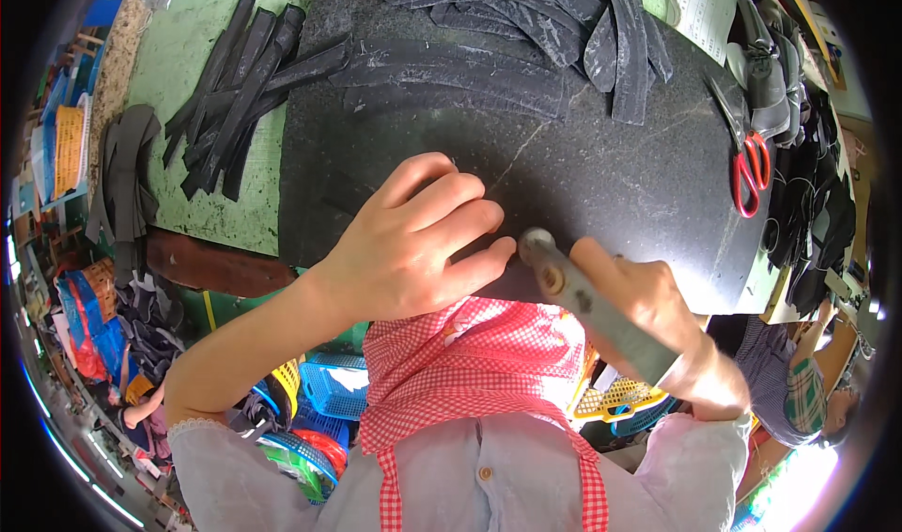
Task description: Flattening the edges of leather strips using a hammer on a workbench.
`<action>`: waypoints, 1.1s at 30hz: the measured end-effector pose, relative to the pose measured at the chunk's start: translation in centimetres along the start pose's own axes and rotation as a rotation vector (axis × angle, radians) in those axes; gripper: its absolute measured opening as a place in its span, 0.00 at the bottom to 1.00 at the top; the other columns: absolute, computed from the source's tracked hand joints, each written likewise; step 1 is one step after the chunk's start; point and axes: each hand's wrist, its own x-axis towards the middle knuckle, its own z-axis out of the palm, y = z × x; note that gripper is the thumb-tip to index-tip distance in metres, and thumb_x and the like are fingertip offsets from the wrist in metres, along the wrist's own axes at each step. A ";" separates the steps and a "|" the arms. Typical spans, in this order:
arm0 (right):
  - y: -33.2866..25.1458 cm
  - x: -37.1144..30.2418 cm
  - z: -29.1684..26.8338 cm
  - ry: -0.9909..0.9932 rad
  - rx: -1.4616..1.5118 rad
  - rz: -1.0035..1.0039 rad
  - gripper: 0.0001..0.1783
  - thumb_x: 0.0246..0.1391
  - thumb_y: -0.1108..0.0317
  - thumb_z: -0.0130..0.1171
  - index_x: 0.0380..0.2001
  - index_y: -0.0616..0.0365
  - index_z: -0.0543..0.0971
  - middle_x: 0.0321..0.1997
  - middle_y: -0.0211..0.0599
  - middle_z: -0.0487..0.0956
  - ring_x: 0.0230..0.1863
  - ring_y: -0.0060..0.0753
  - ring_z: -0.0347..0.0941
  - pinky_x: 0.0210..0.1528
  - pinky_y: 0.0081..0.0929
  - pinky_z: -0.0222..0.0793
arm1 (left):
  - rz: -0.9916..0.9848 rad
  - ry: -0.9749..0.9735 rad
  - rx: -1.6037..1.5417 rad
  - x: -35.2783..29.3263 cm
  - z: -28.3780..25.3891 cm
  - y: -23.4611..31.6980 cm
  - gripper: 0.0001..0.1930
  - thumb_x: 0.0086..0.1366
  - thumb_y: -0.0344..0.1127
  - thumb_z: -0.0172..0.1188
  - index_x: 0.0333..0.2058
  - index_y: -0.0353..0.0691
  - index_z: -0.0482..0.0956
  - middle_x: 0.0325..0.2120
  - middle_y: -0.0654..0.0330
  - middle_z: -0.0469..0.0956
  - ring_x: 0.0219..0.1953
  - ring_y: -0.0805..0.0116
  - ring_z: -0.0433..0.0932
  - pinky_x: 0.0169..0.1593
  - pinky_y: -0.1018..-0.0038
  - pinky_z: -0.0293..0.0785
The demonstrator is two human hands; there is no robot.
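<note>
The hammer (pixel 611 321) sits at four o'clock from mid-view, gripped in the right hand's fingers (pixel 597 258). Its scuffed grey metal head points its round face toward ten o'clock, over the counter (pixel 611 175); a brown circle shows behind that face.

The right hand (pixel 644 297) holds a hammer (pixel 601 316) near the left hand (pixel 418 236).

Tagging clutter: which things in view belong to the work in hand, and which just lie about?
In use, apparently: hammer in the right hand; black slab under the left hand; dark strips.
Lying about, apparently: red scissors; paper sheet; blue basket.
</note>
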 end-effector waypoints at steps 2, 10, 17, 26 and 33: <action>-0.5 0.4 -1.0 0.016 0.011 0.063 0.14 0.55 0.80 0.63 0.44 0.63 0.74 0.32 0.46 0.76 0.26 0.54 0.80 0.26 0.42 0.74 | -0.004 -0.012 0.028 -0.4 0.1 0.2 0.13 0.51 0.37 0.67 0.38 0.56 0.90 0.38 0.70 0.80 0.44 0.64 0.76 0.55 0.58 0.74; -0.3 0.9 -0.8 -0.093 0.084 0.070 0.18 0.58 0.71 0.63 0.49 0.63 0.71 0.29 0.47 0.78 0.30 0.52 0.84 0.28 0.47 0.77 | -0.119 -0.027 -0.097 -0.6 -1.1 -1.0 0.16 0.42 0.36 0.78 0.34 0.56 0.90 0.35 0.71 0.78 0.42 0.61 0.76 0.52 0.58 0.70; -1.5 2.2 -1.4 -0.129 0.068 0.042 0.11 0.61 0.72 0.60 0.44 0.61 0.71 0.27 0.44 0.79 0.29 0.50 0.83 0.29 0.43 0.77 | -0.151 -0.046 -0.151 -1.3 -1.9 -2.1 0.17 0.41 0.36 0.79 0.34 0.55 0.90 0.35 0.71 0.78 0.44 0.61 0.76 0.50 0.57 0.72; -2.0 3.6 -0.5 -0.089 -0.114 -0.096 0.10 0.60 0.76 0.57 0.43 0.63 0.71 0.28 0.47 0.79 0.29 0.51 0.83 0.27 0.44 0.77 | -0.088 0.005 -0.083 -2.6 -2.8 -3.2 0.18 0.40 0.37 0.79 0.36 0.54 0.90 0.35 0.71 0.78 0.44 0.62 0.76 0.49 0.59 0.71; -3.0 5.7 -0.6 -0.110 0.029 -0.075 0.09 0.61 0.76 0.57 0.43 0.60 0.70 0.27 0.48 0.78 0.28 0.51 0.81 0.26 0.44 0.76 | -0.122 -0.036 -0.140 -3.3 -4.3 -4.8 0.17 0.40 0.36 0.78 0.34 0.54 0.90 0.35 0.71 0.79 0.43 0.62 0.76 0.48 0.60 0.71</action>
